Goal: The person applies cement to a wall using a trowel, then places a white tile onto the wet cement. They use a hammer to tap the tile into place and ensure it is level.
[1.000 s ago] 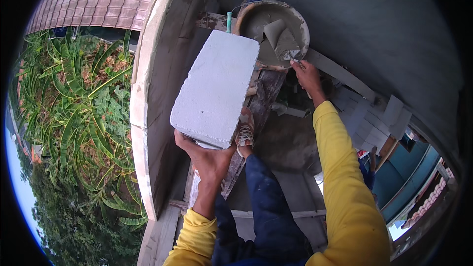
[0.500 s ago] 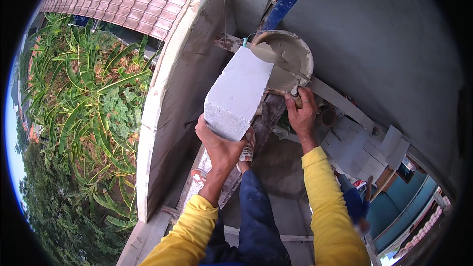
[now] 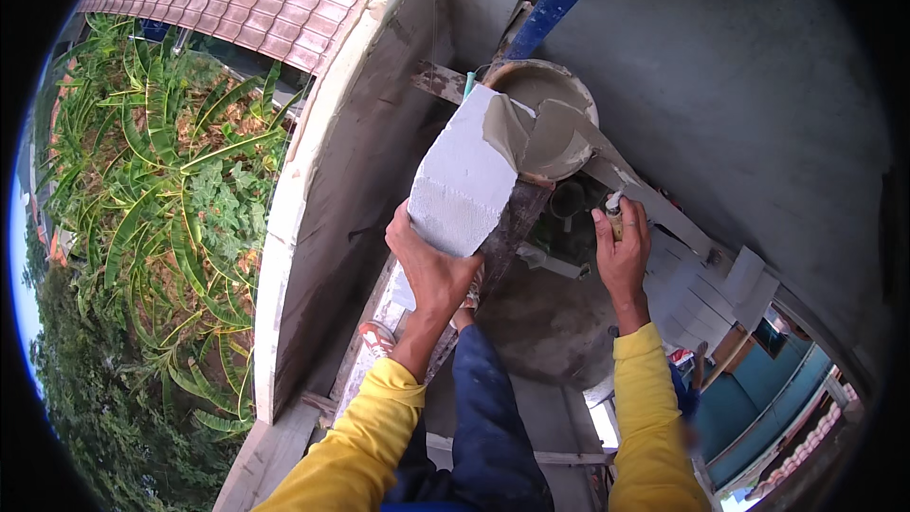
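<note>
My left hand grips the near end of a white lightweight concrete block, holding it tilted with its far end at the bucket. Closed around the handle of a trowel, my right hand is to the right of the block. Grey mortar covers the trowel's blade, which reaches the block's far right edge. A layer of wet mortar clings to the block there. Behind the blade stands a round bucket of mortar, partly hidden by block and trowel.
My feet are on a narrow, splattered plank. A low wall runs along the left, with plants and a tiled roof beyond. At the back, a blue level leans near the grey wall. Another person is below right.
My right hand has moved right and lifted the trowel from the bucket, loaded with mortar. Mortar now covers part of the block's far end. The block has shifted slightly right.
</note>
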Demonstrator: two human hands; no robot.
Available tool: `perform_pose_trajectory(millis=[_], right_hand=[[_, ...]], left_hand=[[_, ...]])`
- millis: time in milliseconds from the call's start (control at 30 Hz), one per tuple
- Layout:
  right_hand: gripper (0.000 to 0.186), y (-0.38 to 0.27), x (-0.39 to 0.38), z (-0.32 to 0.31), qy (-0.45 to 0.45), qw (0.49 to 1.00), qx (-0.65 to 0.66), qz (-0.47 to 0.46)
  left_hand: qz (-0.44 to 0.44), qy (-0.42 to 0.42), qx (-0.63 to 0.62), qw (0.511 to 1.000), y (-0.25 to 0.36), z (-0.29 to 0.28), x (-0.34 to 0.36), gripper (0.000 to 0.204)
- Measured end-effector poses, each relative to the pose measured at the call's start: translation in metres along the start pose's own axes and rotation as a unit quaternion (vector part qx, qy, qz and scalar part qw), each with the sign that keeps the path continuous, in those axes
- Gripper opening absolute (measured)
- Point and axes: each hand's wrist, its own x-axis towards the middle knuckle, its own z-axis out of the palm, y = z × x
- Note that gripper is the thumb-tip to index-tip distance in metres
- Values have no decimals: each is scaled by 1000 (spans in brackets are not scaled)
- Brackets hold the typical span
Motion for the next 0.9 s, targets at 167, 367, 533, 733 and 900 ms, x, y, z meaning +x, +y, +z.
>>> perform_pose_trajectory(millis=[167,367,533,733,900], right_hand=[[40,-40,67,-33,-139,983,-122,20],[39,-69,75,-55,-195,977,-82,9],[39,-90,53,-63,-189,979,-78,-4],[42,-99,0,-46,-96,979,-132,-123],[41,-102,-44,-52,-95,989,-23,-115]], left_hand=[[-3,3,-25,1000,14,6,1,108],[25,12,-18,999,11,14,3,106],[16,1,-31,999,13,13,7,103],[25,2,-32,999,12,15,9,103],[39,17,-33,999,8,11,10,104]])
